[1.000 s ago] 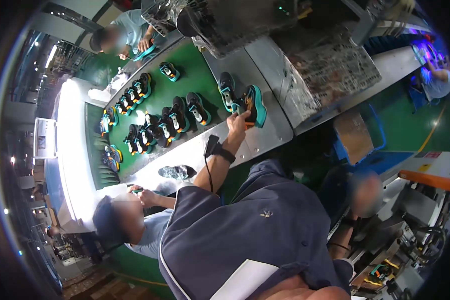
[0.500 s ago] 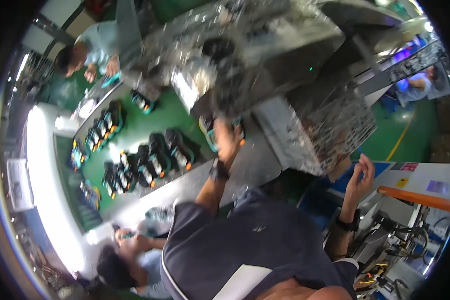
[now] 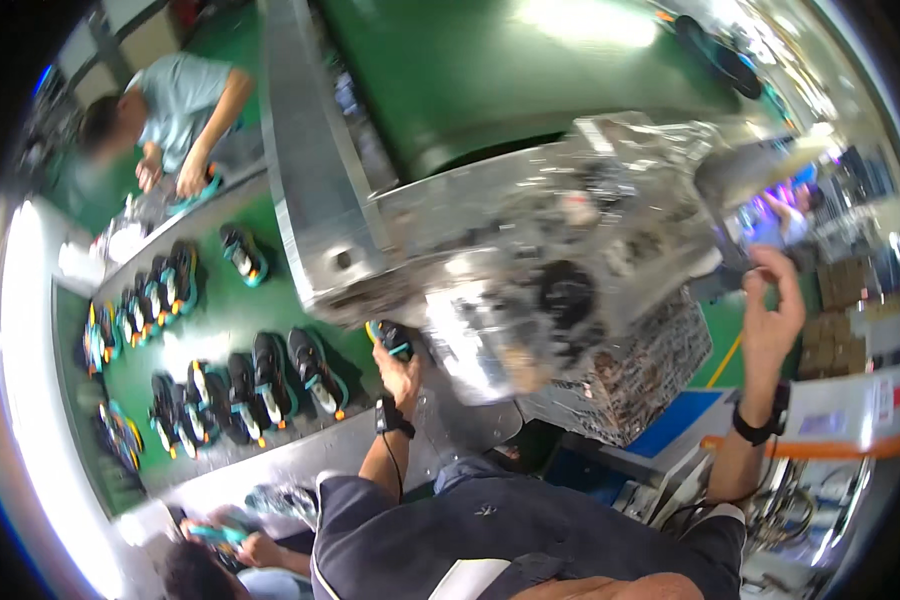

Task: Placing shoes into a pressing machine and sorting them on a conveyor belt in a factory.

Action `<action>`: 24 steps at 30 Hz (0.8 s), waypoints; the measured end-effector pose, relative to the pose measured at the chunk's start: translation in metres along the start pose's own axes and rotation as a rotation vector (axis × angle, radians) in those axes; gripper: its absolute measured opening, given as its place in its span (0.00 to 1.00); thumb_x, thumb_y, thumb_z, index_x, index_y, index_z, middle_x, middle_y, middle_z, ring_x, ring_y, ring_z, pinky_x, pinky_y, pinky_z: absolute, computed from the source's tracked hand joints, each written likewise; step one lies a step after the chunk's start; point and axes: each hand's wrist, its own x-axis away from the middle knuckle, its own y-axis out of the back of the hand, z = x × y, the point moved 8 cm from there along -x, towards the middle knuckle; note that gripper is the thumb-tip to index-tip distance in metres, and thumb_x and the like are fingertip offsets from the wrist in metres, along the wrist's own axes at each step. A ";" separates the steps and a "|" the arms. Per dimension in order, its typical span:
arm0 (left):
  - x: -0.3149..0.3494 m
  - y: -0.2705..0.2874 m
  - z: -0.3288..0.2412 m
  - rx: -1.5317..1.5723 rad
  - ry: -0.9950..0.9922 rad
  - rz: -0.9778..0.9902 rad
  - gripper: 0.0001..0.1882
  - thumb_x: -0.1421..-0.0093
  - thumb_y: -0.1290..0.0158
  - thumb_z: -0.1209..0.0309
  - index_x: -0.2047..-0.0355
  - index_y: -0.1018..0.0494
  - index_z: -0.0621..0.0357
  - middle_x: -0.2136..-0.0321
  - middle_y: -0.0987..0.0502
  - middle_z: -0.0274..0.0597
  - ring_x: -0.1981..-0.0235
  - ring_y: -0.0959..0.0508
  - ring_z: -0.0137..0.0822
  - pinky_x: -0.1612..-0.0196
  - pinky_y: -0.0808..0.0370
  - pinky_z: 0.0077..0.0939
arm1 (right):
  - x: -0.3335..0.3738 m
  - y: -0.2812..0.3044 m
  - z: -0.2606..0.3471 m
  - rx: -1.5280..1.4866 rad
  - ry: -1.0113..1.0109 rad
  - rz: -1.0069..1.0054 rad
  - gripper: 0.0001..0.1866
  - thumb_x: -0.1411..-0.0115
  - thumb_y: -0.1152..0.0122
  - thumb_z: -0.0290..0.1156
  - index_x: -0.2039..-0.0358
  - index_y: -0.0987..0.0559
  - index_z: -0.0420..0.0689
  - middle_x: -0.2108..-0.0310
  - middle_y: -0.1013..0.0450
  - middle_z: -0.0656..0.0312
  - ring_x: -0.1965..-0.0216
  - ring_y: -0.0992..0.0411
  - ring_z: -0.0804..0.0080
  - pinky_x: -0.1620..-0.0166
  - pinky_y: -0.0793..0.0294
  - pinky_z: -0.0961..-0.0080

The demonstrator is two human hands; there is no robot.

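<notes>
My left hand [image 3: 400,376] is closed on a dark shoe [image 3: 394,340] with a teal and orange edge, at the right end of the green work surface. The metal machine beside it hides part of that shoe. Raised on the right, my right hand [image 3: 773,318] has loosely bent fingers, a gap between them, and nothing seen in it. Left of my left hand, several dark shoes [image 3: 268,372] with teal soles and orange tips stand in a row. A single shoe [image 3: 240,255] lies farther back.
A metal machine [image 3: 345,262] with crumpled, shiny wrapping stands ahead of me, blurred in places. Another row of shoes [image 3: 175,275] is at the far left. One co-worker [image 3: 185,120] handles a teal piece at the back left; another [image 3: 205,572] works at the near left. White-and-orange equipment [image 3: 840,435] stands right.
My view has shifted, so the machine looks lower and farther right. My left hand stays at the shoe, now with its fingers around the near end. My right hand has risen.
</notes>
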 end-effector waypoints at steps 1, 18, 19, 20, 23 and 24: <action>0.003 0.003 0.053 0.315 0.012 0.027 0.44 0.54 0.39 0.69 0.37 0.46 0.61 0.47 0.33 0.59 0.46 0.30 0.56 0.43 0.33 0.41 | -0.025 -0.011 0.014 0.026 0.063 0.025 0.11 0.40 0.43 0.21 0.56 0.22 0.38 0.55 0.24 0.59 0.57 0.28 0.73 0.53 0.30 0.77; -0.009 0.140 0.058 0.003 0.163 -0.363 0.41 0.51 0.41 0.68 0.37 0.46 0.56 0.51 0.27 0.59 0.54 0.24 0.58 0.50 0.28 0.43 | -0.014 -0.021 -0.069 0.005 -0.198 0.001 0.14 0.35 0.50 0.19 0.49 0.26 0.34 0.52 0.26 0.58 0.52 0.28 0.71 0.45 0.33 0.76; -0.009 0.131 0.044 -0.033 0.173 -0.348 0.42 0.51 0.41 0.68 0.37 0.46 0.57 0.51 0.27 0.59 0.54 0.24 0.58 0.50 0.27 0.43 | -0.016 -0.027 -0.051 -0.001 -0.162 0.017 0.14 0.35 0.50 0.19 0.49 0.26 0.34 0.52 0.26 0.58 0.52 0.28 0.71 0.45 0.33 0.76; -0.007 0.131 0.021 -0.079 0.183 -0.343 0.42 0.51 0.41 0.67 0.37 0.46 0.57 0.52 0.27 0.58 0.54 0.23 0.57 0.50 0.27 0.42 | -0.018 -0.032 -0.037 -0.018 -0.129 0.037 0.14 0.36 0.50 0.18 0.49 0.26 0.34 0.52 0.25 0.57 0.52 0.28 0.71 0.45 0.33 0.75; -0.008 0.116 -0.028 -0.226 0.174 -0.310 0.42 0.51 0.41 0.69 0.37 0.47 0.56 0.52 0.27 0.61 0.55 0.24 0.58 0.51 0.27 0.44 | -0.010 -0.027 -0.053 -0.057 -0.202 0.008 0.14 0.36 0.48 0.19 0.50 0.25 0.33 0.53 0.25 0.58 0.53 0.28 0.73 0.46 0.32 0.76; -0.009 0.111 -0.014 -0.271 0.190 -0.313 0.41 0.51 0.41 0.70 0.37 0.47 0.56 0.52 0.27 0.62 0.55 0.24 0.59 0.51 0.27 0.44 | -0.005 -0.030 -0.068 -0.118 -0.267 -0.006 0.14 0.37 0.48 0.19 0.50 0.25 0.33 0.53 0.25 0.58 0.53 0.28 0.74 0.47 0.32 0.76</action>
